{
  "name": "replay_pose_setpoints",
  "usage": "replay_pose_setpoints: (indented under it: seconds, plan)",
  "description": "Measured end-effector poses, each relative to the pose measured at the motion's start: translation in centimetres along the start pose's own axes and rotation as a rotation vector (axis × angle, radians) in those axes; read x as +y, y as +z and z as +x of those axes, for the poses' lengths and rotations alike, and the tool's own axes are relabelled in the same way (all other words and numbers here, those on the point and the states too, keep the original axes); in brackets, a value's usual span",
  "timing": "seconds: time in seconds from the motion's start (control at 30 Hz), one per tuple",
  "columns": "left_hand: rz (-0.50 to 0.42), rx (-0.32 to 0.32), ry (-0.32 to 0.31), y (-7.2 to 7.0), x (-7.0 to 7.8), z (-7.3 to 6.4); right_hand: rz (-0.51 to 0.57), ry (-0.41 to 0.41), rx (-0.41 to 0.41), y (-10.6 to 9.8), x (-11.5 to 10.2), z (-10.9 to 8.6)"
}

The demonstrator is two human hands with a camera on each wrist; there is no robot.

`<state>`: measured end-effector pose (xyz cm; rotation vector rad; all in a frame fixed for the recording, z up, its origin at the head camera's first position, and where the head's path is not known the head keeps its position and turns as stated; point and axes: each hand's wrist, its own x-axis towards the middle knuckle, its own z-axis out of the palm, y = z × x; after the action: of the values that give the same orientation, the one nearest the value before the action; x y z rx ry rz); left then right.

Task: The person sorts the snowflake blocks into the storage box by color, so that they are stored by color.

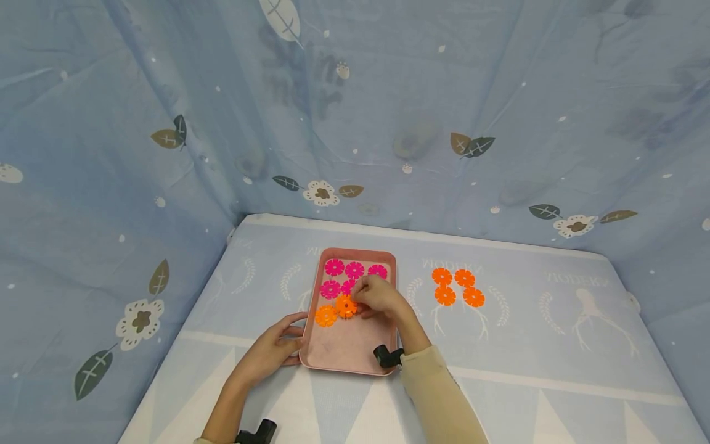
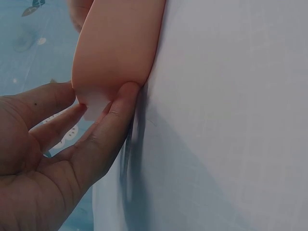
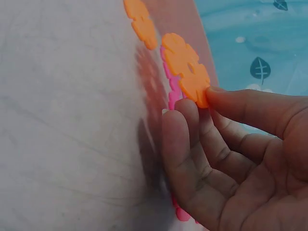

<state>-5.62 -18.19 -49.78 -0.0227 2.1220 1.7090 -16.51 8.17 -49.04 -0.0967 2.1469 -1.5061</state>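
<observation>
My right hand (image 1: 378, 295) pinches an orange flower-shaped plastic disc (image 3: 185, 67) between thumb and fingertips, over the pink tray (image 1: 346, 357). In the right wrist view the disc is tilted, and part of a pink disc shows behind it. Beside it in the tray lies another orange disc (image 1: 325, 316). Several pink flower-shaped discs (image 1: 334, 267) occupy the tray's far half, some partly hidden by the right hand. At the tray's left side, my left hand (image 1: 272, 348) touches the outer wall with its fingertips, as the left wrist view shows at the tray wall (image 2: 118, 43).
Several more orange discs (image 1: 445, 295) lie together on the patterned tablecloth (image 1: 532, 333), right of the tray. Blue printed curtains (image 1: 388, 123) hang behind and at both sides of the table. Black wrist mounts (image 1: 387, 356) are on both arms.
</observation>
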Motion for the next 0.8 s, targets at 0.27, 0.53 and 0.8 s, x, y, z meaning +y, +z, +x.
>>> replay_pose_setpoints:
  seconds: [0.27,0.53,0.8]
  plan:
    - [0.014,0.017,-0.006,0.0,0.1,0.1,-0.095,0.005,-0.008,0.4,0.1,-0.2]
    - [0.008,0.02,-0.003,0.0,0.1,0.1,-0.15,0.006,0.016,0.6,0.2,-0.2]
    - [-0.018,0.006,0.002,0.1,0.3,-0.2,-0.126,-0.019,0.034,0.2,-0.3,-1.0]
